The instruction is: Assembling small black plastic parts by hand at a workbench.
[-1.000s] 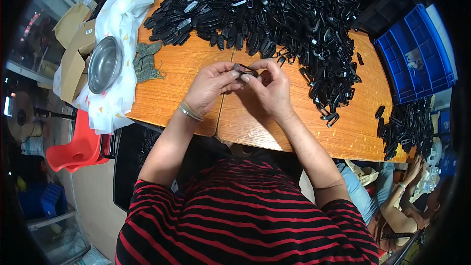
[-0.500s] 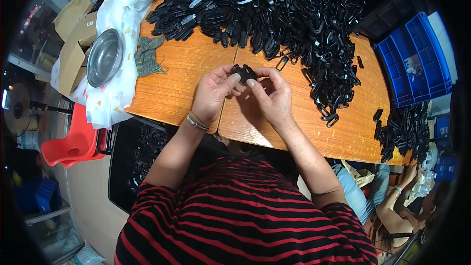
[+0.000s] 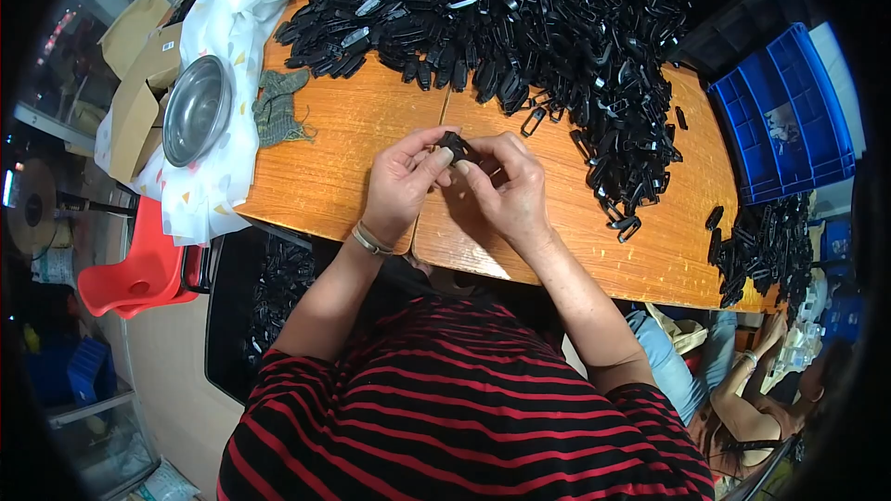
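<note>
Both hands meet over the near edge of the wooden table (image 3: 353, 139). My left hand (image 3: 401, 181) and my right hand (image 3: 506, 187) pinch one small black plastic clip (image 3: 455, 146) between their fingertips, held just above the tabletop. A metal bracelet sits on my left wrist. A big heap of the same black clips (image 3: 520, 28) covers the far half of the table and trails down its right side toward my right hand.
A steel bowl (image 3: 195, 111) rests on a white patterned cloth (image 3: 227, 46) at the table's left, beside a green knitted rag (image 3: 278, 109). Blue bin (image 3: 784, 111) at right, red chair (image 3: 139, 269) at left, black crate of clips (image 3: 269, 288) under the table. Another person sits at lower right.
Both hands stay together on the clip; the fingers have shifted slightly around it. The view has tilted a little, nothing else on the table moved.
</note>
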The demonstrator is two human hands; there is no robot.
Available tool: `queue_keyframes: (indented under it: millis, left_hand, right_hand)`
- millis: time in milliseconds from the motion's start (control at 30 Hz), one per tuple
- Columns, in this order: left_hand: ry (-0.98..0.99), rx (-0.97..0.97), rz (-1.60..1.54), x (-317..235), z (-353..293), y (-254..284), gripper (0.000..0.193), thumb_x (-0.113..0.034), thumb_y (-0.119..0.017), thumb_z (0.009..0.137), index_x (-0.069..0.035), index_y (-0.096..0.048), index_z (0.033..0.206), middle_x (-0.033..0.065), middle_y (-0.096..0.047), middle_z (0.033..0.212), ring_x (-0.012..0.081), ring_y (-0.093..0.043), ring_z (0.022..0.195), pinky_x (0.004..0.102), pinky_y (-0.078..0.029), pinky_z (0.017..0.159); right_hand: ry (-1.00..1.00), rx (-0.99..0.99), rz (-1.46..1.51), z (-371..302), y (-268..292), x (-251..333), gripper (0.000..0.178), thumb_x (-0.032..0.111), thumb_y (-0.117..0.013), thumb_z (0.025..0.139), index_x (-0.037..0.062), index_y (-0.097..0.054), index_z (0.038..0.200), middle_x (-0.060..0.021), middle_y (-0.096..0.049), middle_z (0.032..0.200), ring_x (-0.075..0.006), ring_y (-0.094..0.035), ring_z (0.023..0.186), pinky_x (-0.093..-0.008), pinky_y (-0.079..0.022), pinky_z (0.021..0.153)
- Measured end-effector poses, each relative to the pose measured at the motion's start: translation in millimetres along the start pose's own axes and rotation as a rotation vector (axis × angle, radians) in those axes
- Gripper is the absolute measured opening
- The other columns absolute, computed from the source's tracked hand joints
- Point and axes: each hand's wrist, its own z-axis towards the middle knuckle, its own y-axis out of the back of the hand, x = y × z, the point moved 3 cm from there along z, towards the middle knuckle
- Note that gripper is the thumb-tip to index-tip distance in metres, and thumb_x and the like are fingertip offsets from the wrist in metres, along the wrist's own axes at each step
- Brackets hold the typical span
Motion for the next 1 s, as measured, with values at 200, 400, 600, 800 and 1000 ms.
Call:
queue_keyframes:
  millis: [200,400,600,800,1000]
  left_hand:
    - [-0.028,-0.089,0.046,9,-11,-12,0.03,-0.01,-0.053,0.099,0.003,-0.057,0.126,-0.0012,-0.063,0.089,0.0025,-0.053,0.069,0.015,-0.043,0.064]
    - [0.147,-0.027,-0.055,12,-14,-10,0.029,-0.021,-0.042,0.104,0.0,-0.061,0.101,0.0013,-0.061,0.084,0.0058,-0.05,0.066,0.0177,-0.042,0.061]
    - [0.181,-0.041,-0.055,-1,-25,1,0.033,-0.024,-0.039,0.104,-0.002,-0.057,0.087,0.004,-0.057,0.076,0.0112,-0.053,0.068,0.0257,-0.046,0.066]
    - [0.461,0.245,0.756,-71,-71,87,0.032,-0.025,-0.057,0.095,0.002,-0.065,0.08,0.0032,-0.058,0.063,0.0128,-0.055,0.061,0.029,-0.045,0.06]
    - [0.025,0.096,1.216,-100,-38,86,0.019,-0.013,-0.068,0.084,-0.001,-0.069,0.099,0.0112,-0.065,0.089,0.0228,-0.064,0.088,0.032,-0.049,0.08]
  right_hand:
    - [0.021,-0.016,-0.12,-15,-12,3,0.027,0.005,-0.078,0.076,0.0024,-0.065,0.1,-0.009,-0.057,0.083,-0.0151,-0.061,0.063,-0.0256,-0.048,0.054]
    - [-0.228,0.178,0.098,-27,-27,1,0.047,0.017,-0.078,0.079,0.0016,-0.053,0.116,-0.0124,-0.06,0.091,-0.0227,-0.06,0.079,-0.0336,-0.05,0.072]
    - [-0.197,0.114,0.094,-29,-40,22,0.038,0.016,-0.073,0.081,0.0016,-0.054,0.11,-0.0123,-0.057,0.082,-0.0247,-0.06,0.077,-0.0351,-0.049,0.068]
    - [0.122,0.384,-0.064,-26,-21,12,0.033,0.023,-0.077,0.079,0.006,-0.065,0.105,-0.0111,-0.063,0.079,-0.0253,-0.064,0.07,-0.0351,-0.05,0.063]
    - [-0.169,0.149,-0.482,11,43,-50,0.022,0.014,-0.073,0.081,0.002,-0.067,0.099,-0.0159,-0.064,0.092,-0.03,-0.068,0.078,-0.0389,-0.056,0.068]
